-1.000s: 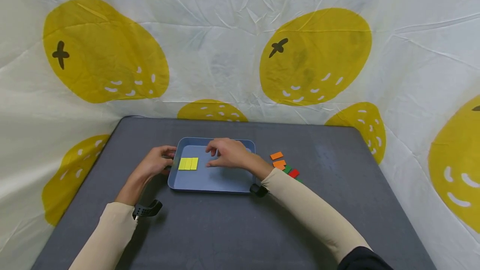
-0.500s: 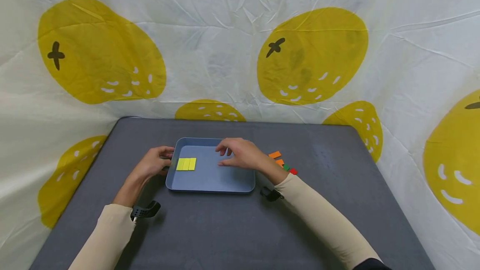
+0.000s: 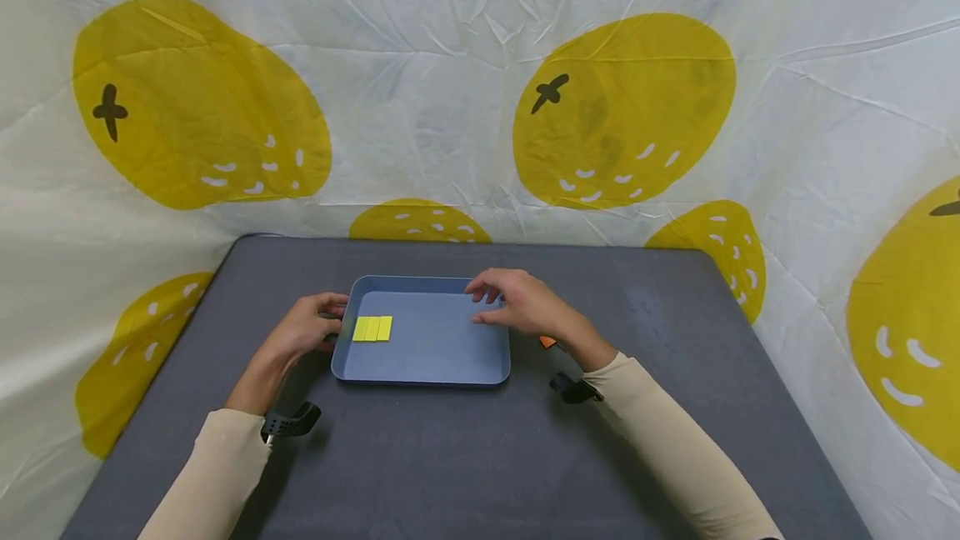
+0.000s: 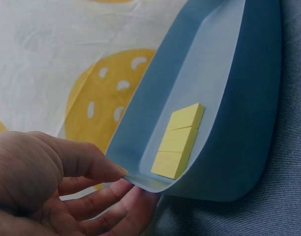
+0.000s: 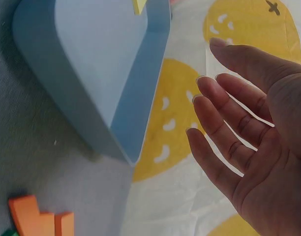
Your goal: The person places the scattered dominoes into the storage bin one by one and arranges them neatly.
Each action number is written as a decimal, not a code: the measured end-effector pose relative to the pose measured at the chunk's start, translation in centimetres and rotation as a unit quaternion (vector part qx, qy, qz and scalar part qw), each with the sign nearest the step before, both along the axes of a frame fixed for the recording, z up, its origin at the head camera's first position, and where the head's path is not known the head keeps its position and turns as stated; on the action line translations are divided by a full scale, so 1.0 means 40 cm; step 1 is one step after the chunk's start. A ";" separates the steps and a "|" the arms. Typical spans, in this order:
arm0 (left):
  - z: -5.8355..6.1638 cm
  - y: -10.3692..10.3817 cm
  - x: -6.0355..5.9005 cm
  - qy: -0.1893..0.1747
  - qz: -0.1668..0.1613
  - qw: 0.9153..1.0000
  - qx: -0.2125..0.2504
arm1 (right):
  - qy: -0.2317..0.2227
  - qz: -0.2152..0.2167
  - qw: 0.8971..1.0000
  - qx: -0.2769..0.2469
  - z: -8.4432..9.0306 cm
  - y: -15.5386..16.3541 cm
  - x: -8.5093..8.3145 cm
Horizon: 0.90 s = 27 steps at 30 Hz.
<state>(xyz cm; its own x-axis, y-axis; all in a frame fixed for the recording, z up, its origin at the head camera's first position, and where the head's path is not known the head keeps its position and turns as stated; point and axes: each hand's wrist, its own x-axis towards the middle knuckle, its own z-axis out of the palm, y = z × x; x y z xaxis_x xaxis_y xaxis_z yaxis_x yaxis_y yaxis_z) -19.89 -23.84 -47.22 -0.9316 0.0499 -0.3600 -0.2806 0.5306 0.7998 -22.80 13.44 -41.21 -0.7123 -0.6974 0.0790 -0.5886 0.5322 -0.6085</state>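
A shallow blue tray [image 3: 438, 348] lies on the table, with three yellow blocks [image 3: 372, 328] side by side near its left end. My left hand [image 3: 303, 325] holds the tray's left edge; the left wrist view shows the thumb on the rim [image 4: 148, 183] and the other fingers outside, below it. Over the tray's right edge hovers my right hand [image 3: 525, 300], fingers apart and loosely bent, with nothing in them. Orange blocks [image 5: 35, 219] lie on the table to the right of the tray, mostly hidden by the right hand and wrist in the head view.
The table [image 3: 420, 465] has a dark grey cover. Behind it hangs a white cloth [image 3: 435, 107] printed with yellow fruit. A bit of green [image 5: 10, 232] shows beside the orange blocks in the right wrist view.
My right hand has moved rightward from over the middle of the tray to its right edge, now covering most of the coloured blocks there. The left hand has stayed on the tray.
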 end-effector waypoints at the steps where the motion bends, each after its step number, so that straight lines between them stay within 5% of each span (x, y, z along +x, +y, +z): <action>1: 0.001 0.000 0.000 0.000 0.000 1.000 0.000 | -0.001 -0.003 1.000 -0.004 0.000 0.009 0.001; 27: 0.002 0.004 0.004 -0.003 0.002 1.000 0.001 | -0.036 -0.099 0.994 -0.013 -0.108 0.193 0.018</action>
<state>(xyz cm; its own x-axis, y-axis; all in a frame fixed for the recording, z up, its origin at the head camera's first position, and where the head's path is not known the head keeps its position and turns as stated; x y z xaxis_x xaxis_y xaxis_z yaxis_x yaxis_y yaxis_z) -19.75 -23.70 -47.15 -0.9297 0.0463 -0.3653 -0.2875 0.5285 0.7988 -22.07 21.18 -45.52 -0.8398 -0.5415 0.0396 -0.4289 0.6169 -0.6599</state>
